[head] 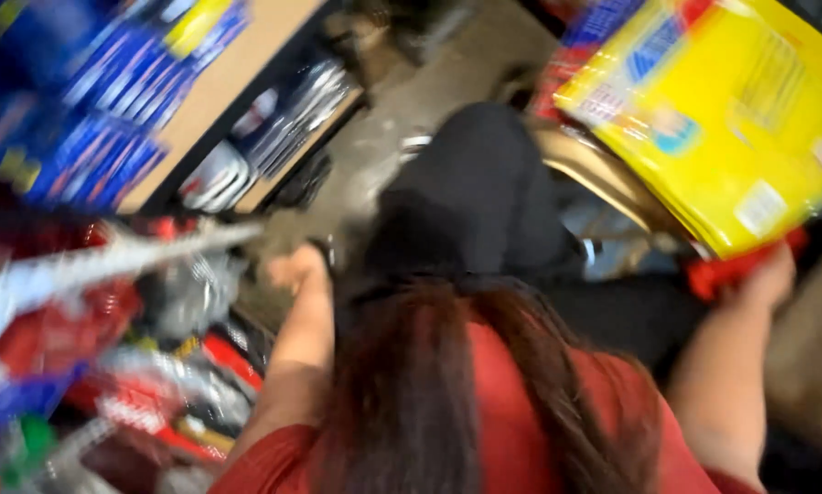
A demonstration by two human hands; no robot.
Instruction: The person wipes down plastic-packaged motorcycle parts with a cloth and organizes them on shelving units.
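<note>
Shop shelving blurs at ten o'clock. At two o'clock, the right hand grips stacked flat yellow plastic packets; left hand closes around a blurred shelf item, mid-stocking.

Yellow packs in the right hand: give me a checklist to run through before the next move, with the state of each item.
1. Right hand has a grip on the stack of yellow packs: ok, it holds them by the lower edge, with something red at the fingers.
2. Stack level: not ok, it is tilted.
3. Left hand closed on something: cannot tell, it reaches toward the shelf of packaged goods but blur hides the fingers.
4. Sharp view: not ok, the whole picture is motion-blurred.
5. Floor visible below: ok, grey floor shows between the shelves and the dark trouser leg.
</note>
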